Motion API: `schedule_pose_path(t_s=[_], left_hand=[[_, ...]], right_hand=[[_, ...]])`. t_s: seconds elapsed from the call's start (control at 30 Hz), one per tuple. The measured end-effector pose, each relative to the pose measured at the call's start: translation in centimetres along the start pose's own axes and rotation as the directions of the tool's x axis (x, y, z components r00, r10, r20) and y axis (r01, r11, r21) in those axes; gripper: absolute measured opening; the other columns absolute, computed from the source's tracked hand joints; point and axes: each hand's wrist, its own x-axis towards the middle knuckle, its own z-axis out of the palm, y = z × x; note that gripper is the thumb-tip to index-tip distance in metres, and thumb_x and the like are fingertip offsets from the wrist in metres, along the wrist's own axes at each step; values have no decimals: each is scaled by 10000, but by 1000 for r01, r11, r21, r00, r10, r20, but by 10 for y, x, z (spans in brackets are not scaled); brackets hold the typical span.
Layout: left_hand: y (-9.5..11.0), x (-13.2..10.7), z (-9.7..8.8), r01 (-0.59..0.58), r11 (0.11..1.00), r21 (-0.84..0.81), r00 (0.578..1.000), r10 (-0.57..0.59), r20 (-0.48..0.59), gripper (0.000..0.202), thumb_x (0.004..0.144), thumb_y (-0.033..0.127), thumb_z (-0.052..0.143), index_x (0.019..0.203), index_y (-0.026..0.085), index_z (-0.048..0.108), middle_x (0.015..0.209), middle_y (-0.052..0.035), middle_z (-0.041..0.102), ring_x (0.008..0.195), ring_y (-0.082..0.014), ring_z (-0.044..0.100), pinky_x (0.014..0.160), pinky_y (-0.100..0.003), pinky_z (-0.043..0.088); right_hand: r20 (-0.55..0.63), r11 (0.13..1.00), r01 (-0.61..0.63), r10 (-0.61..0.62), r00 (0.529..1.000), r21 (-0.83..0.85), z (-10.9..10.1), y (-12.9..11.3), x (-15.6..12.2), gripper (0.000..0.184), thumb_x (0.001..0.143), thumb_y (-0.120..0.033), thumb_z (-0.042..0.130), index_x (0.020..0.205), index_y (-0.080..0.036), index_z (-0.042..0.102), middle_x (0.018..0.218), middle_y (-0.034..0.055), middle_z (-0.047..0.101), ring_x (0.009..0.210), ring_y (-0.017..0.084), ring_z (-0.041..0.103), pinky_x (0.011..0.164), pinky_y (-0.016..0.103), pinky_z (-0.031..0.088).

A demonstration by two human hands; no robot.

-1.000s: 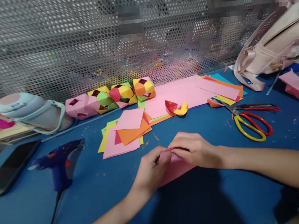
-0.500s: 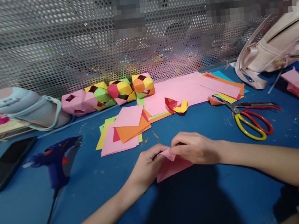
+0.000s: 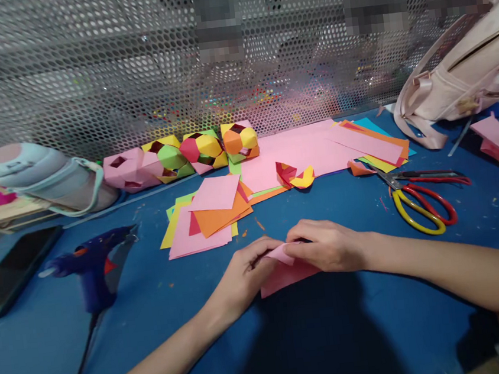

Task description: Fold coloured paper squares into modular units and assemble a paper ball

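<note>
Between my two hands is a sheet of pink paper (image 3: pixel 281 277), its far edge curled over towards me. My left hand (image 3: pixel 252 267) pinches its left side. My right hand (image 3: pixel 322 245) is closed on the right side, thumb and fingers at the curled edge. The fingertips partly hide the fold. Just beyond lie a stack of coloured paper squares (image 3: pixel 214 193), pink on top, and a folded red and yellow paper piece (image 3: pixel 301 178).
A blue glue gun (image 3: pixel 93 269) with its cord and a phone (image 3: pixel 17 265) lie left. Scissors (image 3: pixel 416 208) and pliers (image 3: pixel 435 176) lie right. Folded paper balls (image 3: pixel 203 150), a bottle (image 3: pixel 47 175) and a backpack (image 3: pixel 464 69) line the mesh panel (image 3: pixel 131 74).
The curled edge of the pink paper is turned over slightly further towards me. Both hands keep their hold and have barely moved.
</note>
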Motion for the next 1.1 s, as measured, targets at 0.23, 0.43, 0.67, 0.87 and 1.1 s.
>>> schedule_pose_path(t_s=[0.23,0.43,0.67,0.87,1.1], left_hand=[[-3,3,6,-45,999,29,995,47,-84,225,838,297,490,803,181,680,817,-36,663,783,-165,605,725,-253,450],[-10,2,9,-220,962,164,959,244,-146,197,844,204,474,856,173,668,831,-53,664,778,-149,613,703,-236,474],[-10,-1,9,-246,935,255,944,291,-154,183,859,199,462,903,183,639,880,-58,673,819,-154,610,736,-247,472],[-8,0,10,-122,960,251,959,179,-219,139,802,215,516,896,180,612,837,-39,673,770,-149,615,697,-237,477],[-2,1,5,-125,969,211,974,161,-160,207,849,269,481,939,179,645,914,-59,675,848,-164,614,759,-252,482]], right_hand=[[-169,983,23,8,986,181,2,-4,2,189,853,-116,464,954,-110,623,916,109,595,835,147,532,756,257,471],[-208,934,-75,155,966,348,5,-7,5,177,878,-109,464,989,-115,602,893,90,611,845,139,555,769,259,474],[-189,910,-236,313,931,341,9,-7,5,142,878,-232,518,883,-126,613,813,65,620,758,136,562,700,244,461],[-163,912,-249,314,935,327,9,-2,5,135,877,-174,499,863,-131,626,788,50,610,736,126,548,689,233,449],[-184,914,-231,303,935,333,8,-1,5,153,877,-148,492,828,-117,634,793,69,634,760,136,568,712,243,454]])
